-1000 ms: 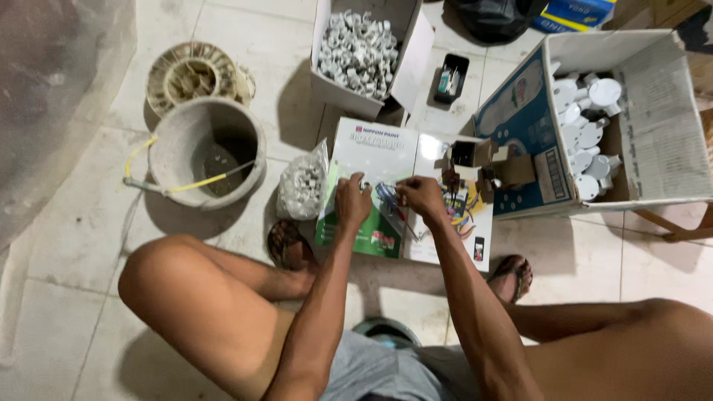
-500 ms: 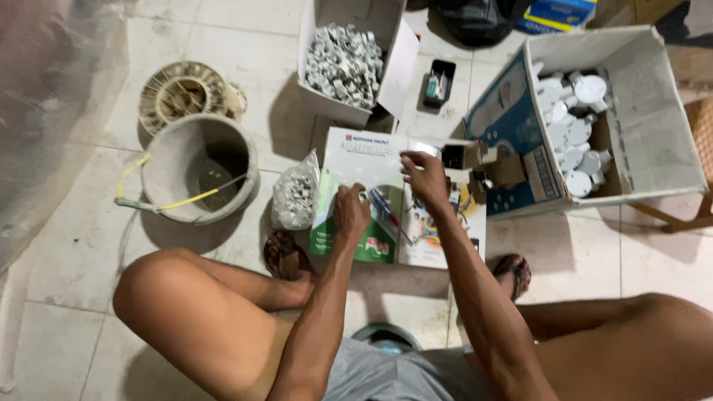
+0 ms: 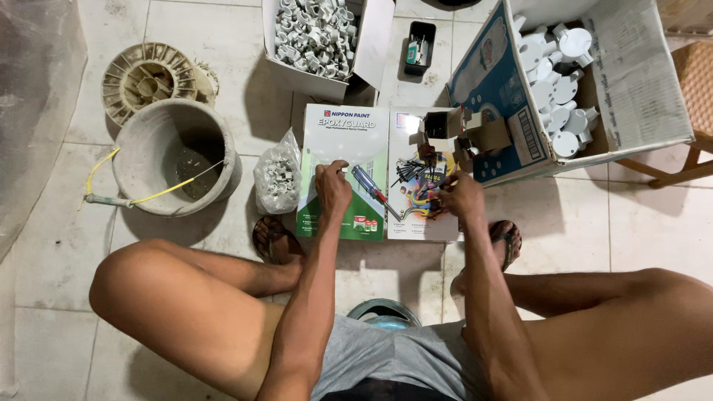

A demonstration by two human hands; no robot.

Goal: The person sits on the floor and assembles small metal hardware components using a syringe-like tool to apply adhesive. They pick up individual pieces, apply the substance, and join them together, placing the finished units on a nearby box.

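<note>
My left hand point(image 3: 332, 189) rests with curled fingers on a green and white paint brochure point(image 3: 343, 137) spread on the floor tiles. A screwdriver point(image 3: 368, 183) with a blue and red handle lies on the brochure just right of that hand, touching or almost touching it. My right hand point(image 3: 462, 197) is down on a second sheet, at the edge of a pile of black screws and coloured wires point(image 3: 416, 177). Its fingertips are hidden, so whether it pinches anything is unclear. A small open cardboard box point(image 3: 444, 125) stands just beyond the pile.
A grey bucket point(image 3: 174, 160) with a yellow-wired tool and a round ribbed disc point(image 3: 147, 78) sit at the left. A bag of white clips point(image 3: 276, 178), a box of white clips point(image 3: 318, 33), a large box of round white fittings point(image 3: 561, 82) and a black tray point(image 3: 419, 44) surround the sheets.
My right hand has come back from the small cardboard box towards me, to the near edge of the screw pile. My left hand has shifted slightly left, beside the screwdriver.
</note>
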